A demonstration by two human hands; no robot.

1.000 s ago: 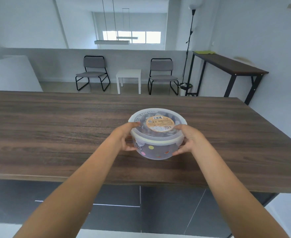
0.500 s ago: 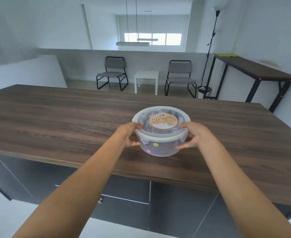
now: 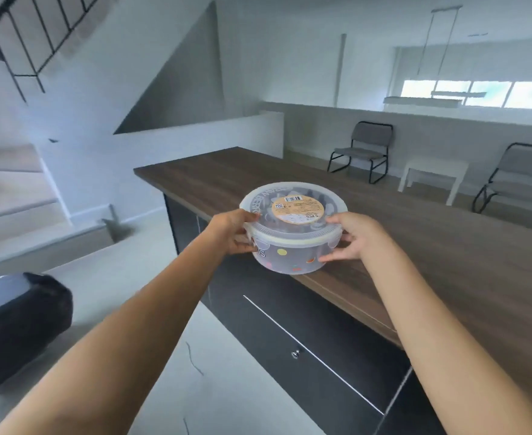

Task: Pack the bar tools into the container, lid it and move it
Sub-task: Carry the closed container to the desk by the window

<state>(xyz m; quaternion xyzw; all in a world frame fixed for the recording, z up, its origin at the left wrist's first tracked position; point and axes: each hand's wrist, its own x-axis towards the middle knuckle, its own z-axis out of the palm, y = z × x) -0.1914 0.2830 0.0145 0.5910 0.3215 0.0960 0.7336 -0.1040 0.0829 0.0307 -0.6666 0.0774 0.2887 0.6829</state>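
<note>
Container (image 3: 293, 246), round and clear with coloured dots on its wall, is being held between both hands with its lid (image 3: 293, 208) already seated; dark shapes inside are showing through, too blurred to name. The left hand (image 3: 231, 233) is clamped on the rim at 9 o'clock and the right hand (image 3: 351, 238) at 3 o'clock, each grip closed on the container. A second ago it was hanging over the middle of the bench (image 3: 431, 246); now it is hovering over the near edge toward the bench's left end, so packing and lidding are looking finished and the carry is under way. Two grey chairs (image 3: 363, 149) and a small white table (image 3: 431, 177) are standing well beyond the bench at 1 to 2 o'clock. A dark rounded object (image 3: 16, 321) is sitting low at 8 o'clock, with steps (image 3: 16, 202) at 10 o'clock. Nothing is blocking the path directly ahead, though the dark object may be crowding a leftward turn.
</note>
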